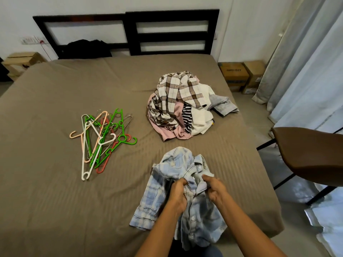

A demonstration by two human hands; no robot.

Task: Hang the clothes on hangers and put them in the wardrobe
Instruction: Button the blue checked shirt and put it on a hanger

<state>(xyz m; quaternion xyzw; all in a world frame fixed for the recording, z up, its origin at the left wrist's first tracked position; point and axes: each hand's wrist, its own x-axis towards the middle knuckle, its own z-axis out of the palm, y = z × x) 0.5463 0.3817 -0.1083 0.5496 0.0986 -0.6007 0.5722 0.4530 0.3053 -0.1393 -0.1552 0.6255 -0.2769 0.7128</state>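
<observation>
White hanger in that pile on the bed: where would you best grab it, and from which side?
Take the white hanger by its curled near end, which pokes out of the hanger pile onto bare sheet, coming from the person's side of the bed. Farther up, green and peach hangers cross it, so a grip there would likely drag them along.

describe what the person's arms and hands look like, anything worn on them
The left hand and right hand are bare, no gloves. The left forearm and right forearm are bare down to the frame's bottom edge: no sleeve, watch or bracelet shows. No ring is visible.
</observation>
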